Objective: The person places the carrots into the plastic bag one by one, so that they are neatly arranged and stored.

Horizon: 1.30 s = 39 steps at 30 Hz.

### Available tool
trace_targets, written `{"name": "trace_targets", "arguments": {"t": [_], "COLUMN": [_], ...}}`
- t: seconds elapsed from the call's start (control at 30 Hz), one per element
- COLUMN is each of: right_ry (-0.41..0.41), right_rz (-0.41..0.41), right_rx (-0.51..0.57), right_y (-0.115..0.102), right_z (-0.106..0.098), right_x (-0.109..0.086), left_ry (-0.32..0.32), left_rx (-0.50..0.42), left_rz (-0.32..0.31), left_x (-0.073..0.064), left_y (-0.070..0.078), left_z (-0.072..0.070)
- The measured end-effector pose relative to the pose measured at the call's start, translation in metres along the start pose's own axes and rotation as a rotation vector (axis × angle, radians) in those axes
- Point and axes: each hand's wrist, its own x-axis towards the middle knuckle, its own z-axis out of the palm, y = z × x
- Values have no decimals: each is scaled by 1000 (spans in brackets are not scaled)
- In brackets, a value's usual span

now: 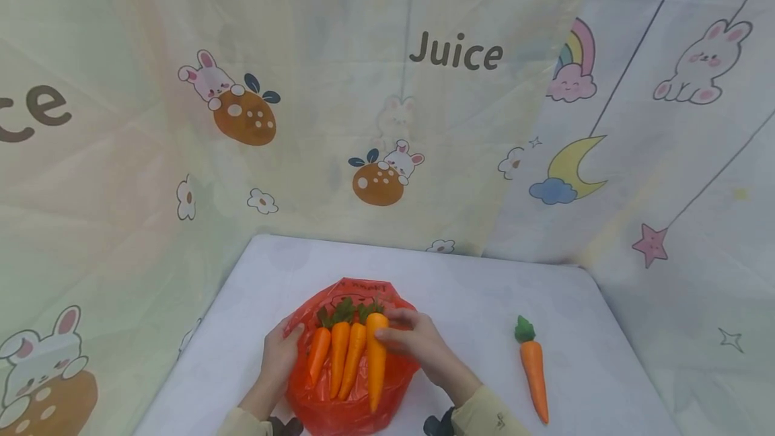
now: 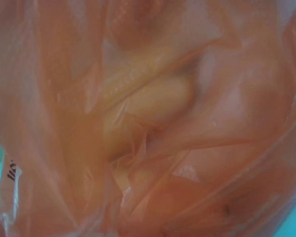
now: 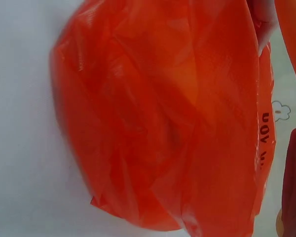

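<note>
A red plastic bag (image 1: 329, 417) lies with its mouth spread on the white table. At the bag's left side, my left hand (image 1: 280, 358) grips the edge, thumb over the rim; its other fingers are hidden. My right hand (image 1: 424, 342) pinches an orange carrot (image 1: 376, 355) near its leafy top, over the right part of the opening. Three more carrots (image 1: 339, 358) with dark green tops lie side by side in the bag mouth. The bag's film (image 2: 148, 187) fills the left wrist view. In the right wrist view, the held carrot (image 3: 293, 39) shows at the upper right edge.
Another carrot (image 1: 534, 379) with a green top lies on the white table (image 1: 472, 308), to the right of the bag. Printed cloth walls (image 1: 315, 187) with rabbits and lettering stand behind the table and on both sides.
</note>
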Motion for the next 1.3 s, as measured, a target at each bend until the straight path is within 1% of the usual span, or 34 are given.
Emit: {"name": "trace_targets", "arguments": {"t": [0.07, 0.17, 0.27, 0.4, 0.5, 0.57, 0.63, 0.8, 1.13, 1.3], "right_ry": [28, 82, 145, 224, 262, 275, 284, 291, 274, 255], "right_rz": [-21, -53, -68, -59, -58, -55, -49, -30, 7, -14], "right_rx": [4, -17, -73, -233, -379, -441, -489, -562, -633, -678], "right_y": [1, 6, 12, 21, 25, 29, 33, 42, 50, 54], "right_z": [4, 10, 16, 23, 26, 28, 29, 31, 33, 32], "right_x": [7, 16, 24, 31, 34, 36, 39, 45, 47, 47], "left_ry": [-3, -1, -1, -3, -3, -4, -4, -13, -8, -12], "left_rx": [-3, -4, -2, 4, 3, 0, -1, -15, -29, -12], "left_rz": [1, 2, 12, 23, 25, 24, 23, 24, 15, 3], "left_x": [0, 0, -1, -1, -1, 0, 0, 0, 4, 3], "left_y": [0, -1, -1, -1, -2, -2, -2, -3, -2, -2], "left_z": [0, 0, 0, 0, 1, 1, 1, 1, 2, 1]}}
